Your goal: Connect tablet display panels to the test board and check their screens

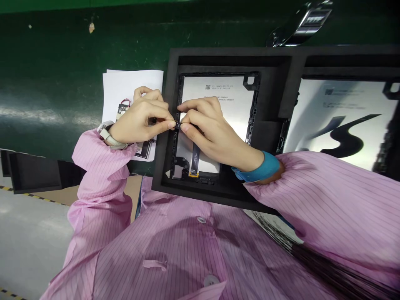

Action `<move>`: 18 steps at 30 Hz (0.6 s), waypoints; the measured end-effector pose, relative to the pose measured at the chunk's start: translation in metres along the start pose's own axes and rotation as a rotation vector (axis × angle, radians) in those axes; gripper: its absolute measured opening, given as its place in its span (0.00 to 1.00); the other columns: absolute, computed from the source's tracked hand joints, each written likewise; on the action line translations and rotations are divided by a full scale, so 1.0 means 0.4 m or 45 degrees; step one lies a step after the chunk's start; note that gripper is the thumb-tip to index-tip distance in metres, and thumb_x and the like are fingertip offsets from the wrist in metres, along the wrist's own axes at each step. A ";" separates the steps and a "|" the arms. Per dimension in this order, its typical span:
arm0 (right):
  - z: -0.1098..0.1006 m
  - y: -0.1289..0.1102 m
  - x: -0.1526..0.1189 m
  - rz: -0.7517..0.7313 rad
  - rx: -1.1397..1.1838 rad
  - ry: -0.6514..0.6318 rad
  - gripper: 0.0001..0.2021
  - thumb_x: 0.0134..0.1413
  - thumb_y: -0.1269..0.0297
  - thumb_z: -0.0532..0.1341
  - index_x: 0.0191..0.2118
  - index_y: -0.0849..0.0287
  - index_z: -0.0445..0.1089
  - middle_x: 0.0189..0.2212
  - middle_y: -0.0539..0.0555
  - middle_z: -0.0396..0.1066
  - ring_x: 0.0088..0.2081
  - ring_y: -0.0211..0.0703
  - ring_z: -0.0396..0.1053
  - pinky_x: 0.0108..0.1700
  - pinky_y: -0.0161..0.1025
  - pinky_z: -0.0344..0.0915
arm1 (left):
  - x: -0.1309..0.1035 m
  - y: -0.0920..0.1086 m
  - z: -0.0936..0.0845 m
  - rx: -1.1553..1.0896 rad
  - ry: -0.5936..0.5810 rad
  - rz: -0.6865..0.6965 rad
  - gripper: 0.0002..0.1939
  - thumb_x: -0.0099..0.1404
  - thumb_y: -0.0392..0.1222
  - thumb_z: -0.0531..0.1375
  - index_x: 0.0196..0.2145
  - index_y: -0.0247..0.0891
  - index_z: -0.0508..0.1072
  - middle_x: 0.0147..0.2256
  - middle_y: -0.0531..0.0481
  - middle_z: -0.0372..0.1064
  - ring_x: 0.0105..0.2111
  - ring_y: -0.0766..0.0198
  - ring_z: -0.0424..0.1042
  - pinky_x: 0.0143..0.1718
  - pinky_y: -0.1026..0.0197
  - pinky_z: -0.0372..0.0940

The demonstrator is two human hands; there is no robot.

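Observation:
My left hand (142, 118) and my right hand (215, 131) meet at the left edge of an opened tablet-like device (236, 121). Between their thumbs and index fingers is a small dark part (178, 125), pinched from both sides; its exact kind is too small to tell. The device lies in a black foam tray (231, 52), its silvery inner face up. Below my right hand, a dark flat ribbon cable (194, 160) runs down to a gold-coloured end. Left of the tray, my left hand partly covers white paper sheets (134, 81) and a small part with red wires (123, 108).
A second silvery device (306, 112) with a black S-shaped strip sits in the tray's right compartment. Behind the tray, a shiny metal object (309, 23) lies on the green table (62, 75). At the lower left stands a dark box (34, 171).

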State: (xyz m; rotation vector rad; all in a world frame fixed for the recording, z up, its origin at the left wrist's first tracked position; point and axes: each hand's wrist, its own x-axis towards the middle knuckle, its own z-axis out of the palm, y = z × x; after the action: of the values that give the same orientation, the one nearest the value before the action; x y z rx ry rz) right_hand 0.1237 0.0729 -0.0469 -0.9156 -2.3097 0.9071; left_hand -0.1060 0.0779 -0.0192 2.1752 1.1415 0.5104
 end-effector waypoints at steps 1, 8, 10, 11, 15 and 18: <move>-0.001 -0.001 0.000 0.003 -0.001 -0.005 0.14 0.71 0.58 0.49 0.38 0.55 0.67 0.54 0.59 0.70 0.58 0.55 0.62 0.63 0.59 0.58 | 0.000 0.000 0.000 -0.007 0.004 0.002 0.23 0.70 0.59 0.58 0.25 0.42 0.76 0.23 0.51 0.71 0.37 0.54 0.72 0.56 0.38 0.54; -0.001 -0.010 0.000 0.022 0.009 -0.027 0.15 0.72 0.56 0.49 0.38 0.55 0.68 0.54 0.59 0.69 0.58 0.55 0.61 0.63 0.58 0.58 | 0.003 0.010 0.009 0.024 0.050 -0.027 0.19 0.68 0.54 0.61 0.23 0.43 0.73 0.23 0.53 0.70 0.38 0.55 0.73 0.57 0.39 0.55; 0.001 -0.012 0.000 0.013 0.019 -0.021 0.15 0.72 0.55 0.49 0.38 0.55 0.68 0.54 0.59 0.70 0.57 0.55 0.62 0.63 0.58 0.59 | 0.006 0.010 0.013 0.070 0.070 -0.028 0.18 0.67 0.53 0.61 0.23 0.42 0.72 0.24 0.52 0.71 0.39 0.54 0.73 0.58 0.38 0.55; 0.000 -0.015 -0.001 0.016 0.027 -0.013 0.15 0.72 0.54 0.49 0.39 0.55 0.68 0.54 0.59 0.70 0.58 0.55 0.62 0.63 0.58 0.59 | 0.005 0.011 0.015 0.093 0.089 -0.017 0.18 0.68 0.52 0.61 0.23 0.42 0.72 0.26 0.52 0.72 0.40 0.54 0.73 0.59 0.38 0.55; -0.038 -0.042 -0.017 0.064 0.006 0.044 0.19 0.73 0.51 0.46 0.50 0.57 0.68 0.55 0.61 0.69 0.61 0.56 0.62 0.65 0.59 0.57 | -0.042 0.031 0.024 0.209 0.419 -0.010 0.18 0.74 0.53 0.54 0.37 0.40 0.77 0.42 0.44 0.75 0.47 0.52 0.71 0.57 0.38 0.58; -0.100 -0.076 -0.058 0.113 -0.200 0.008 0.23 0.72 0.50 0.46 0.57 0.60 0.67 0.58 0.65 0.67 0.62 0.61 0.61 0.64 0.62 0.59 | -0.127 0.061 0.061 0.364 0.918 -0.205 0.17 0.78 0.50 0.47 0.47 0.40 0.73 0.47 0.43 0.72 0.52 0.54 0.69 0.55 0.43 0.64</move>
State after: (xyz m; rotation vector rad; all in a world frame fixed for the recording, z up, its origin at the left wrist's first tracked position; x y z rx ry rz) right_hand 0.1521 0.0552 -0.0031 -1.0924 -2.3775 0.7653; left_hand -0.1052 0.0165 -0.0231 2.1556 1.8422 1.1768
